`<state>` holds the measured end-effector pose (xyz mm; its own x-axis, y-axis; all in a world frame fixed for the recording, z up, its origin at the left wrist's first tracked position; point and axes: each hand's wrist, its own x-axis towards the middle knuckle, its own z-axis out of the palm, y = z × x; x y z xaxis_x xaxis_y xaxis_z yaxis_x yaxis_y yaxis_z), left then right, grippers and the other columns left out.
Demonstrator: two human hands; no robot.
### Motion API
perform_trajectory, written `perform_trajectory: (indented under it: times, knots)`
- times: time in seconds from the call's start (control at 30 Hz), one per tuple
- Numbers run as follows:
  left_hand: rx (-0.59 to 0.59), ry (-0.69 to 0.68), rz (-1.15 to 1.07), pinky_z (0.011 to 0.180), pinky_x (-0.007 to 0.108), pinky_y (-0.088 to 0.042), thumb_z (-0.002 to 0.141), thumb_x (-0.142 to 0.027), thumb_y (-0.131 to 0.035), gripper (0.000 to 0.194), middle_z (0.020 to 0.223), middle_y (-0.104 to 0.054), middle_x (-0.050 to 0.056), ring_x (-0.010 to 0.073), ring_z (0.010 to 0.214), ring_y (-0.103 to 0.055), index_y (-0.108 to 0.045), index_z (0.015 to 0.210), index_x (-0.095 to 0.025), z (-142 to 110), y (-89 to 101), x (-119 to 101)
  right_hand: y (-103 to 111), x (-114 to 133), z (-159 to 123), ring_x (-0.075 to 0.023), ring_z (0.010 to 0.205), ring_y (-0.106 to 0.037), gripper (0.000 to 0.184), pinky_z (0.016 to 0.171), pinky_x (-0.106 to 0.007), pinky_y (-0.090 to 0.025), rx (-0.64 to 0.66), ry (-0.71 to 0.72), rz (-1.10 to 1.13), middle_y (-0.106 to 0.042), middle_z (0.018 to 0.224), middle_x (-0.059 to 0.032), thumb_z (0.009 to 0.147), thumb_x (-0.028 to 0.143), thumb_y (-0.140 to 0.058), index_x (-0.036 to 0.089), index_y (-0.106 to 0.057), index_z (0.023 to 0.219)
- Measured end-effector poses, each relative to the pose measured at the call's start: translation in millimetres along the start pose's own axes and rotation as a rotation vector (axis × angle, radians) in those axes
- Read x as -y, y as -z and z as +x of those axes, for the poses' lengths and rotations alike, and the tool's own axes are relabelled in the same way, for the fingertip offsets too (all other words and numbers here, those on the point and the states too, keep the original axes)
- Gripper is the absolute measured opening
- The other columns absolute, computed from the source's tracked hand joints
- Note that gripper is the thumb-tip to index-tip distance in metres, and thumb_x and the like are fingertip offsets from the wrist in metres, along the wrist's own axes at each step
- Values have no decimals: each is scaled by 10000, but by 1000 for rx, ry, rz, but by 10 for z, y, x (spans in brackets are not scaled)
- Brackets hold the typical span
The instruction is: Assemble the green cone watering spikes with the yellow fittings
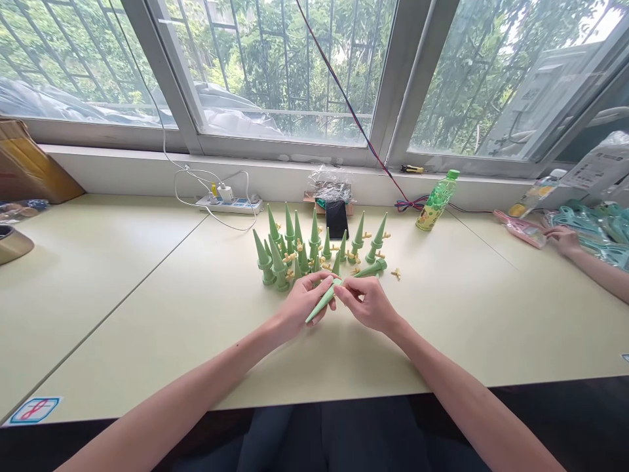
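My left hand [302, 301] is closed round a green plastic cone spike [322, 303] that lies slanted, tip toward me. My right hand [367, 303] pinches the wide upper end of the same spike with its fingertips. Just beyond both hands, several green cone spikes [295, 246] stand upright in a cluster on the pale table [147, 308]. One more green spike [372, 267] lies on its side at the cluster's right. Small yellow fittings [396, 272] lie scattered among and beside the spikes.
A black phone [337, 219] lies behind the cluster, with a crinkled plastic bag [330, 185] behind it. A white power strip [229, 204] is at the back left, a green drink bottle [436, 200] at the back right. Another person's hand [564, 239] rests at far right.
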<state>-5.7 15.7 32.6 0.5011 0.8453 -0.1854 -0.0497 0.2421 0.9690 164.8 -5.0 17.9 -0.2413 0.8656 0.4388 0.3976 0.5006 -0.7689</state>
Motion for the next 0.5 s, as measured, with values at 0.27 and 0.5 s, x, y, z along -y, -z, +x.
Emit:
perform_trajectory:
  times: [0.27, 0.5]
  knots:
    - [-11, 60, 26, 291, 152, -154, 849, -536, -643, 361, 560, -577, -30, 25, 300, -342, -611, 906, -181, -11, -18, 3, -20, 12, -9, -86, 490, -242, 459, 473, -269, -192, 6, -114, 90, -289, 513, 49, 910, 424, -528, 197, -375, 541]
    - [0, 50, 0, 290, 156, -186, 837, -543, -653, 371, 561, -565, -30, 20, 308, -339, -618, 848, -173, 11, 2, 61, -15, 36, -4, -83, 484, -245, 469, 459, -263, -187, 15, -159, 138, -300, 507, 48, 893, 466, -542, 193, -405, 537]
